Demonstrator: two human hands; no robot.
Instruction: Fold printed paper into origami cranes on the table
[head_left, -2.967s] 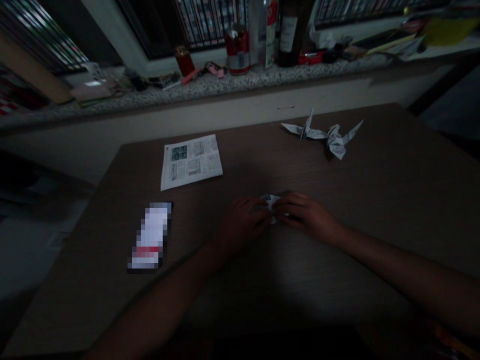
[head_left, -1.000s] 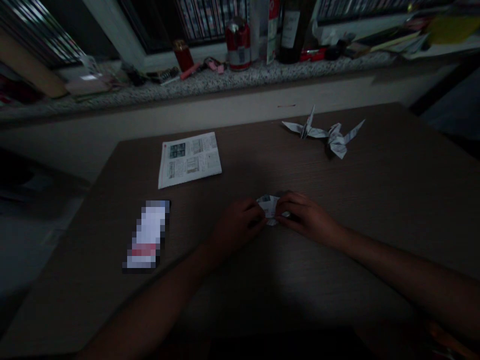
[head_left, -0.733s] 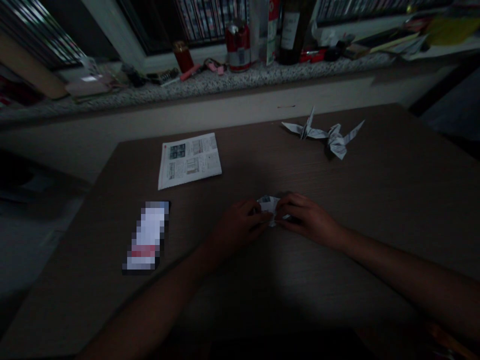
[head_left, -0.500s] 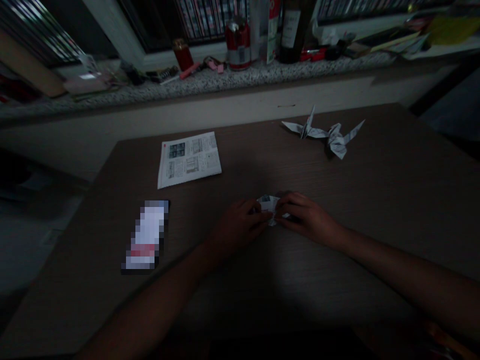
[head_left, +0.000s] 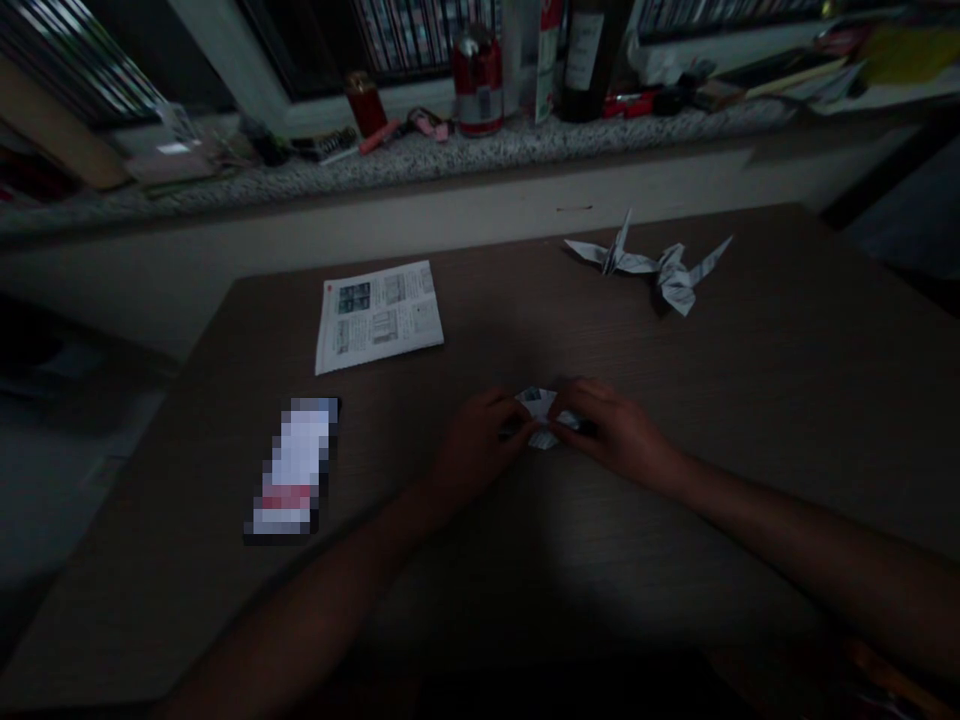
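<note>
A small piece of printed folded paper (head_left: 541,418) lies on the brown table (head_left: 750,400) between my hands. My left hand (head_left: 480,445) pinches its left side with curled fingers. On its right side my right hand (head_left: 611,430) presses down, fingers closed over it. Most of the paper is hidden under my fingers. The scene is dim.
Two folded paper cranes (head_left: 652,265) stand at the table's far right. A printed paper sheet (head_left: 379,315) lies at the far left, a blurred phone-like object (head_left: 292,470) nearer me. A stone ledge (head_left: 450,160) behind holds a red can (head_left: 478,80), bottles and clutter.
My hands have stayed on the folded paper, with only small finger shifts. The view has tilted slightly.
</note>
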